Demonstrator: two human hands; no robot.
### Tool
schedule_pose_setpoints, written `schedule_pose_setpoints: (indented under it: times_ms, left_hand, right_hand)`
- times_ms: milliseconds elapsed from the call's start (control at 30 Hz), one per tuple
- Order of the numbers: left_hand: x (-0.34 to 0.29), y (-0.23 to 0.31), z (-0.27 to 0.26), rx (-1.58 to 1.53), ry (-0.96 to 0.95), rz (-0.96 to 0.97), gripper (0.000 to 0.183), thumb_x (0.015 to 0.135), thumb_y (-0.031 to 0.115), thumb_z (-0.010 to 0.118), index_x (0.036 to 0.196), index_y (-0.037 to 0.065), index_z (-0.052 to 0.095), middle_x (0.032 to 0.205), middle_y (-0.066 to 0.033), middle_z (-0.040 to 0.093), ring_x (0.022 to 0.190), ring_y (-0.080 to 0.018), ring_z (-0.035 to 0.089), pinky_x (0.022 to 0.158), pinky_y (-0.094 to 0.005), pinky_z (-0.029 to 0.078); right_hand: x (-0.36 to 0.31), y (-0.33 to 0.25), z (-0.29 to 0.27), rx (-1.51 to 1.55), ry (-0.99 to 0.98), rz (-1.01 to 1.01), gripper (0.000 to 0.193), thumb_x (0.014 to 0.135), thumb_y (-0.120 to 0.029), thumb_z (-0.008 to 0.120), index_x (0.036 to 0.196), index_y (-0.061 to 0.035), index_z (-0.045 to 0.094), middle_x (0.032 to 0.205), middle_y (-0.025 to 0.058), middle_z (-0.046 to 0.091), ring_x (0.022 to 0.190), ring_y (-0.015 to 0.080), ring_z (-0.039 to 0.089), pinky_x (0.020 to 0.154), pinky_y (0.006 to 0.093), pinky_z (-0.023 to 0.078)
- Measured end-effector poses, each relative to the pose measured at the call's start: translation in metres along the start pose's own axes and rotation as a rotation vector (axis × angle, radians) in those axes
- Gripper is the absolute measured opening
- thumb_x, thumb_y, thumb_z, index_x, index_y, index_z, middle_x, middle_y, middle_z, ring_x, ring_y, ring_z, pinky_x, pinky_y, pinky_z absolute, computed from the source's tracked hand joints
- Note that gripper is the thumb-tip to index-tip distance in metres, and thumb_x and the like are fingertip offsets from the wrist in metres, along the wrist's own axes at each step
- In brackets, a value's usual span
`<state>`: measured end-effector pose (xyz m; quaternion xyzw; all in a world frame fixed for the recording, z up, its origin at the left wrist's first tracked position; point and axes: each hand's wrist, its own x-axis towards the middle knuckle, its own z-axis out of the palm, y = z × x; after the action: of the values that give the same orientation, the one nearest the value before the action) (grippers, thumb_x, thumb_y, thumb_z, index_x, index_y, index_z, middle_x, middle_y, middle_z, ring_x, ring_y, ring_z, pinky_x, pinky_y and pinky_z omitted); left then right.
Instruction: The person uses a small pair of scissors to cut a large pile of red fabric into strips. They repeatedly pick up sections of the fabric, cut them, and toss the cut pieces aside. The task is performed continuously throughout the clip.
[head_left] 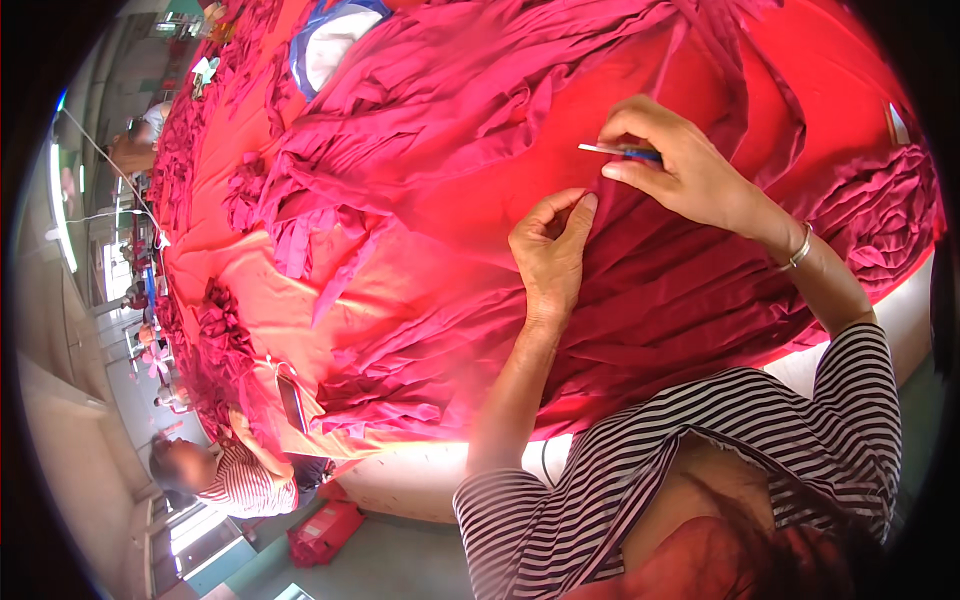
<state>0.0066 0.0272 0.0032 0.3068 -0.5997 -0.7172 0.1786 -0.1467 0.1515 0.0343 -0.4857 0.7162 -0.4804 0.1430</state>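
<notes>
My left hand point(552, 255) pinches the edge of a crimson fabric strip point(622, 225) between thumb and forefinger. Just up and right of it, my right hand point(690, 170) is closed around a slim tool with a blue handle point(642, 155) and a pale, straight tip pointing left. Its exact kind is too small to make out. The tip is above the fabric and to the upper right of my left fingertips. More long crimson strips run from beneath both hands toward the table's near edge.
Bright red cloth point(270, 290) covers the large table, with heaps of crimson strips point(400, 140) over it. A white and blue item point(340, 40) lies at the far side. At the lower left a person point(250, 475) in stripes works near a dark flat object point(292, 403); a red bundle point(325, 530) is on the floor.
</notes>
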Motion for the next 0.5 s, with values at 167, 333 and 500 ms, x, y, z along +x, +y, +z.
schedule_pose_setpoints:
  times_ms: [167,333,500]
  left_hand:
    - [0.0,-0.008,0.0,-0.083,0.057,0.033,0.01,0.088,-0.001,0.071,0.098,-0.002,0.069,0.081,0.002,0.065,0.072,-0.0017,0.055,0.064,-0.0164,0.045]
    - [0.0,-0.014,0.0,-0.052,0.069,0.177,0.008,0.088,-0.001,0.07,0.095,0.0,0.067,0.075,0.0057,0.059,0.065,0.0005,0.049,0.057,-0.0153,0.038]
    - [-0.001,-0.021,-0.002,0.023,0.071,0.223,0.012,0.087,-0.005,0.068,0.1,-0.004,0.066,0.089,-0.0035,0.068,0.08,-0.0074,0.061,0.072,-0.0208,0.05]
  right_hand:
    - [-0.019,-0.012,-0.004,-0.082,-0.024,0.017,0.023,0.094,-0.013,0.061,0.114,-0.0002,0.059,0.095,0.0125,0.064,0.082,0.0262,0.063,0.073,0.035,0.051]
    - [-0.028,-0.015,0.008,-0.095,-0.061,0.064,0.024,0.093,-0.009,0.062,0.116,-0.0011,0.06,0.102,0.0143,0.066,0.089,0.0276,0.067,0.075,0.0353,0.053]
    - [-0.027,-0.015,0.016,-0.102,-0.029,0.024,0.019,0.091,-0.012,0.062,0.105,0.0,0.06,0.091,0.0161,0.065,0.082,0.0344,0.063,0.071,0.0416,0.05]
